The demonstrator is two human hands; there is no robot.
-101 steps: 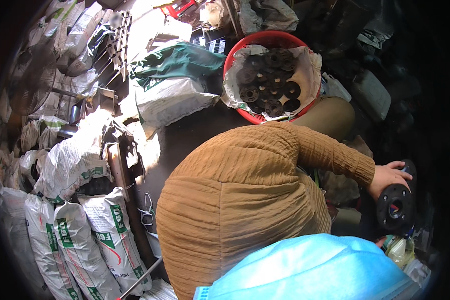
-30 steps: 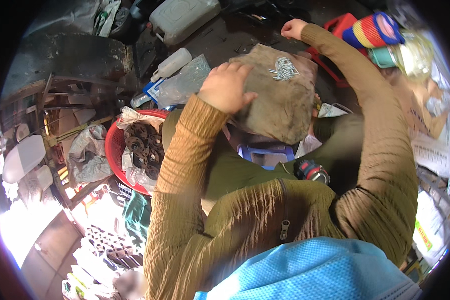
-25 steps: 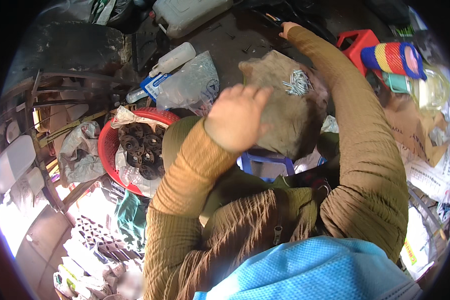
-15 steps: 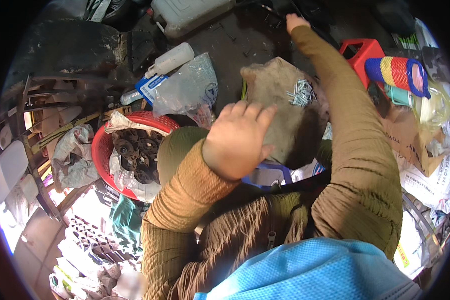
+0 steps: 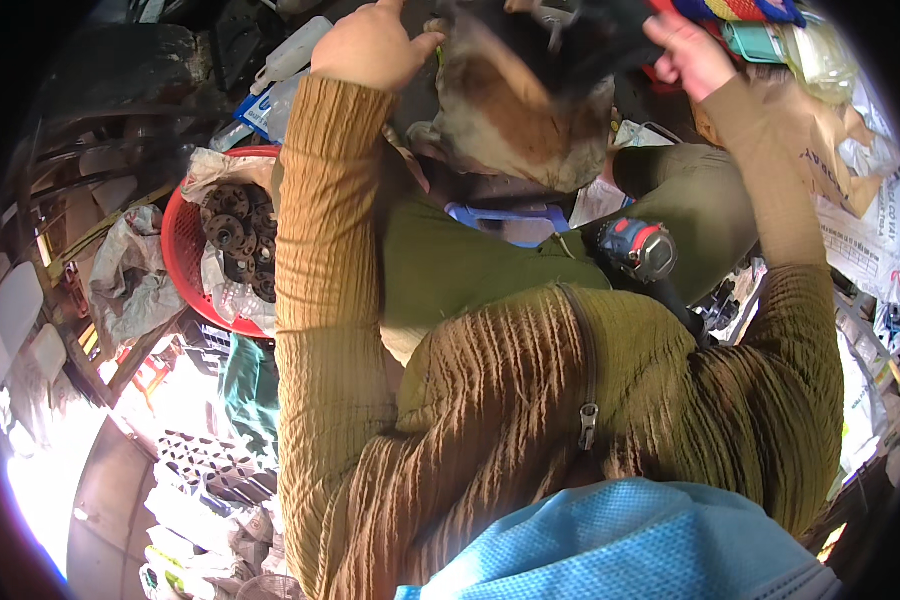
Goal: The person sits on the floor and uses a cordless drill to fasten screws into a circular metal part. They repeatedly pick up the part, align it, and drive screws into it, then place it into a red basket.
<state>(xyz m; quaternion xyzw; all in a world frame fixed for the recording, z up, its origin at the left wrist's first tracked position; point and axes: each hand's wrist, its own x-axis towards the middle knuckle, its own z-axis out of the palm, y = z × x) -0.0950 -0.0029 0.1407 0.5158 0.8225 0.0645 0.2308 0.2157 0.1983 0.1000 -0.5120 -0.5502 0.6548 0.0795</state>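
At the top of the view, my left hand reaches forward, thumb apart, most of its fingers cut off by the upper edge. My right hand is at the upper right, its fingers curled at the edge of a dark, floppy-looking thing. That thing is blurred, so its kind is unclear. It hangs over a worn brownish block-like surface, hiding part of its top. A red and blue power drill lies by my lap.
To the left stands a red plastic basket with several dark round metal parts. A white bottle lies beyond it. A blue-edged plastic stool or tray shows under the block. Cardboard and white sacks crowd the right.
My left hand has moved up and forward; my right hand has come back from the far floor with the dark thing. The pile of screws is now hidden; the drill has come into view.
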